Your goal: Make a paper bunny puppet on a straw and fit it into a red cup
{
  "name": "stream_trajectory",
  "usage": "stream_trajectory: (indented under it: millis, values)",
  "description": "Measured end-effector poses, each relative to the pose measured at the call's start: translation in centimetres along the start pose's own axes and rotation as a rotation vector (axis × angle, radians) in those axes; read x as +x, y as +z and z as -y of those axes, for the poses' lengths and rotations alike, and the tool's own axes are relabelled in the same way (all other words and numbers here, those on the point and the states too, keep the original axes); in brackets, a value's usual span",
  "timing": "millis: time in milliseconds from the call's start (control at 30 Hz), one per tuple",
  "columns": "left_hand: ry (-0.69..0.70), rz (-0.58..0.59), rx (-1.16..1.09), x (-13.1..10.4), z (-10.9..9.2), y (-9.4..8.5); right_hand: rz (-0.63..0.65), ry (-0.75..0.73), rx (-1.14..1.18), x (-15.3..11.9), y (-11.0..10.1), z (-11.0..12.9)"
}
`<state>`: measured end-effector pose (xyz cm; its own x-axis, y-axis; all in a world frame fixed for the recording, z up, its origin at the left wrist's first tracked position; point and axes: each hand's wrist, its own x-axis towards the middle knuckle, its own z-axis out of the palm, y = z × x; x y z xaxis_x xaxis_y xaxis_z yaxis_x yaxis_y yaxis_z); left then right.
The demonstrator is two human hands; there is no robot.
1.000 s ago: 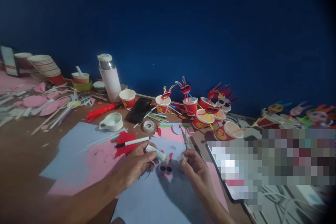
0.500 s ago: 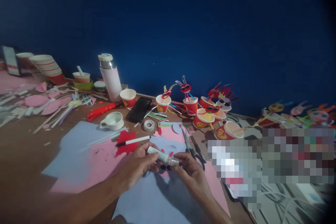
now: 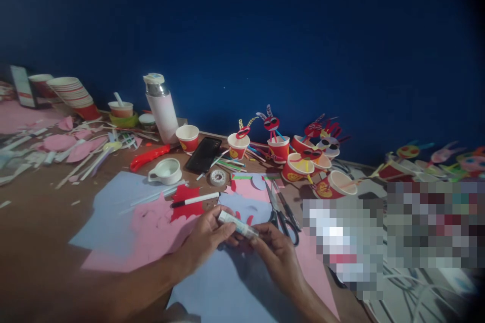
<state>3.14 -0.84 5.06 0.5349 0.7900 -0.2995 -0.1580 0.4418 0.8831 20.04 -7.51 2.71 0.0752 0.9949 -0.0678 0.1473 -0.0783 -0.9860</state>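
A white glue stick [image 3: 233,222] with a pale printed label and a see-through end lies between my two hands, tilted down to the right. Its white end is gripped by my left hand [image 3: 208,232], the thumb along the barrel. The fingers of my right hand [image 3: 275,245] pinch the see-through end. Beneath it lies a blue paper sheet [image 3: 215,282]; small red paper pieces [image 3: 250,220] show just behind the stick. Black-handled scissors [image 3: 280,218] lie beyond my right hand. A white marker with a black cap [image 3: 195,200] rests on red paper [image 3: 185,193] beyond my left hand.
Farther back are a white mug [image 3: 165,171], a tape roll [image 3: 217,177], a black phone [image 3: 203,154] and a white flask [image 3: 162,111]. Paper cups with red paper figures [image 3: 278,149] stand along the wall. Paper scraps [image 3: 60,142] cover the left; cables [image 3: 409,287] lie right.
My right fingers have closed in further around the see-through end of the glue stick. The camera view has shifted slightly, so everything sits a little farther right.
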Motion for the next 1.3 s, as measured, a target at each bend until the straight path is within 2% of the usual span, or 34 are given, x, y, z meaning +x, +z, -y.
stream_trajectory:
  millis: [233,533,633,767,900,967,1167,1233,1300]
  values:
    - [0.052,-0.013,0.126,0.1,0.9,-0.3,0.054,0.017,0.188,-0.1,0.2,-0.2]
    - [0.080,0.026,0.230,0.0,0.3,-0.6,0.078,0.006,0.192,0.3,0.0,0.1]
    - [0.105,0.028,0.253,0.2,-0.5,-1.4,-0.020,-0.034,0.083,0.6,-1.1,0.6]
    - [0.177,-0.056,0.300,0.1,-2.4,-3.2,-0.203,-0.070,-0.245,1.6,-3.9,0.8]
    - [0.173,-0.091,0.453,-0.7,-3.4,-4.7,-0.204,-0.151,-0.725,3.5,-5.9,0.8]
    - [0.157,-0.081,0.492,-1.1,-3.1,-5.1,-0.193,-0.149,-0.792,4.8,-5.7,0.9]
    - [0.134,-0.092,0.537,-1.7,-1.7,-5.3,-0.151,-0.166,-0.905,7.6,-3.3,0.8]
    - [0.151,-0.062,0.595,-1.8,-1.5,-5.2,-0.152,-0.171,-0.918,7.5,-3.8,0.8]
    - [0.174,-0.036,0.667,-1.8,-1.4,-5.1,-0.172,-0.160,-0.935,6.8,-5.2,0.9]
